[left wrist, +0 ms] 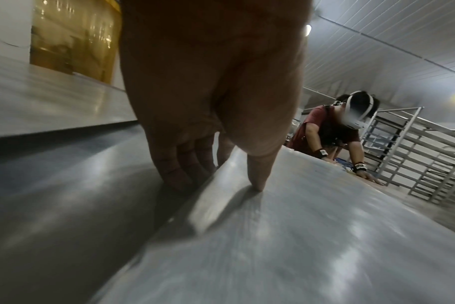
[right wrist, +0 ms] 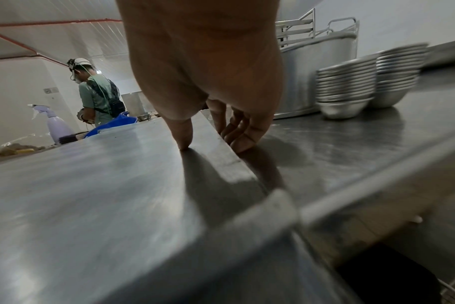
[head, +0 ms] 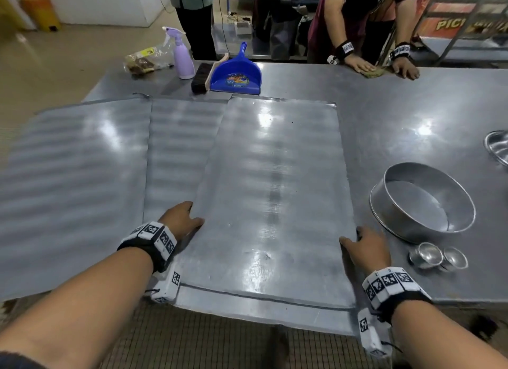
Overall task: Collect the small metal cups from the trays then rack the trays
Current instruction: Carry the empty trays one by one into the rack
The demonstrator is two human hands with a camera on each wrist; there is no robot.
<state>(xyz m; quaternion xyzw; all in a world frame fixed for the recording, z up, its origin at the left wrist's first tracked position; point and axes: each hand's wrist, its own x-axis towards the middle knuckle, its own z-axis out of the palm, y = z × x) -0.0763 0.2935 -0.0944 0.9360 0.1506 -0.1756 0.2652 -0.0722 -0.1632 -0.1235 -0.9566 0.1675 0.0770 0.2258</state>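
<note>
we hold the top tray (head: 272, 192) by its two long edges, and everything else we place from it. it is a flat, dull-grey metal sheet with a shallow raised rim, scuffed and streaked by lamp glare. its long axis runs away from us toward the blue dustpan (head: 236, 74) beyond its far end, and its near short end overhangs the table (head: 412, 115) edge. our left hand (head: 180, 220) grips the left rim, thumb on top and fingers (left wrist: 179, 174) curled down the outside. our right hand (head: 367, 249) grips the right rim the same way, thumb on the sheet and fingers (right wrist: 243, 135) tucked at the edge. the tray seems to lie on another tray (head: 176, 154) showing at its left, though blur makes that uncertain. the small metal cups (head: 437, 256) stand stacked just right of our right hand, beside a round pan (head: 420, 201).
</note>
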